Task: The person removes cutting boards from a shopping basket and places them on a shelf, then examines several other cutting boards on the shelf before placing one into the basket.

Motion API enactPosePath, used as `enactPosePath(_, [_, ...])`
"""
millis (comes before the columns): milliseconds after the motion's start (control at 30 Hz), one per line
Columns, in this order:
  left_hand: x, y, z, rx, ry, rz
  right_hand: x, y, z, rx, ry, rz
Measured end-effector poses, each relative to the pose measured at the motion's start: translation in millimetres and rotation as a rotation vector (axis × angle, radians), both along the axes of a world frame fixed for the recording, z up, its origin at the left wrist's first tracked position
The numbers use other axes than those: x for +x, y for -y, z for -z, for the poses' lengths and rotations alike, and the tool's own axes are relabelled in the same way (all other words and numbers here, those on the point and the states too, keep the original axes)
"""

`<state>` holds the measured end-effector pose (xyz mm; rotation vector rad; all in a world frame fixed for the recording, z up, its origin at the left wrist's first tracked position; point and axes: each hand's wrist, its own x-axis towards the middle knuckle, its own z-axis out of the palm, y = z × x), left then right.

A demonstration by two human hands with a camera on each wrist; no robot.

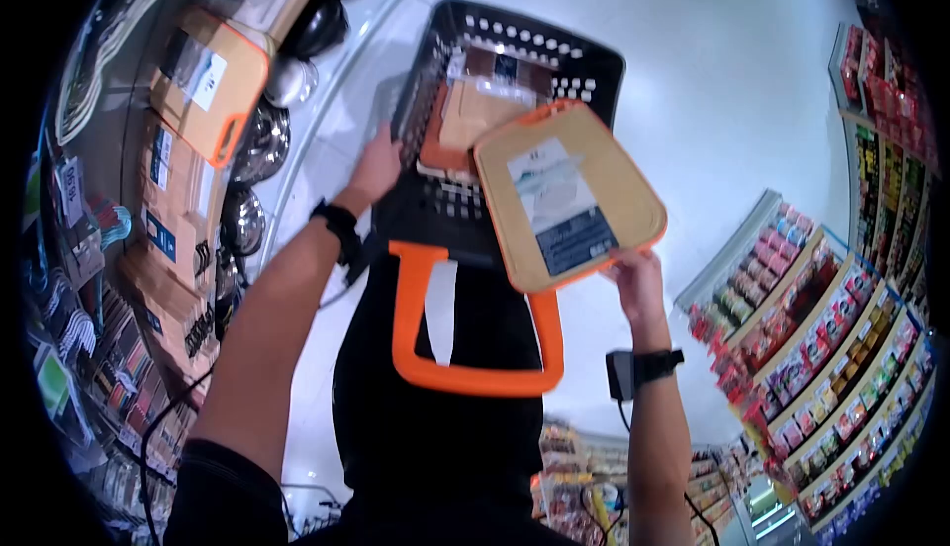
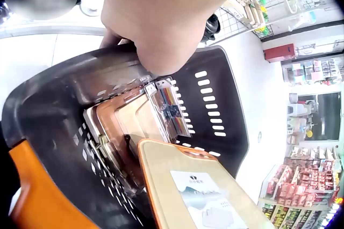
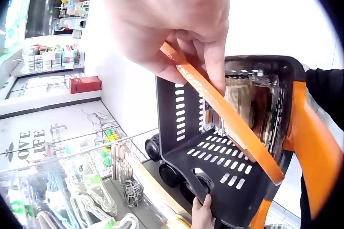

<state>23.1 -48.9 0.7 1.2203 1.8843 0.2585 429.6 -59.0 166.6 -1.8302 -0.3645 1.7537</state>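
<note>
Below, glossy pale floor (image 1: 703, 81) stretches between stocked shelves (image 1: 826, 348), under the basket (image 1: 592, 56).

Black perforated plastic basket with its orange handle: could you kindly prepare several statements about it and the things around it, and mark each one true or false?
1. The right grip holds a tan, orange-edged rectangular cutting board. True.
2. The left grip holds a second cutting board. False: it holds the rim of the black perforated plastic basket.
3. The white and navy rectangular label on the held board faces the head camera. True.
4. The basket's plastic handle is green. False: it is orange.
5. The basket contains nothing. False: flat brown and tan items lie inside it.
</note>
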Motion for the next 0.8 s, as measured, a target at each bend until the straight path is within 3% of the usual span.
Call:
enactPosePath(167, [-15, -2, -15, 0.044, -0.044, 0.029, 17, 7, -28, 0.011, -0.089, -0.055])
enactPosePath(200, [-17, -2, -21, 0.123, -0.177, 0.068, 22, 12, -39, 0.008, -0.105, -0.060])
enactPosePath(300, [-23, -6, -43, 0.334, -0.256, 0.048, 42, 15, -59, 0.030, -0.149, -0.124])
enactPosePath(500, [-20, -36, -133, 0.152, 0.074, -0.023, 59, 6, -136, 0.165, -0.275, -0.253])
enactPosePath(567, [-14, -43, -182, -0.053, 0.432, -0.105, 64, -1, -158, 0.195, -0.344, -0.318])
enactPosePath(600, [-15, -46, -191, -0.019, 0.459, -0.056, 70, 1, -154, 0.226, -0.390, -0.327])
enactPosePath(633, [-11, -44, -203, -0.006, 0.454, -0.237, 69, -3, -156, 0.253, -0.410, -0.331])
enactPosePath(700, [-7, -37, -232, 0.074, 0.500, -0.380, 63, -6, -167, 0.280, -0.453, -0.342])
enactPosePath(800, [-5, -10, -276, 0.196, 0.453, -0.433, 50, -10, -174, 0.282, -0.408, -0.338])
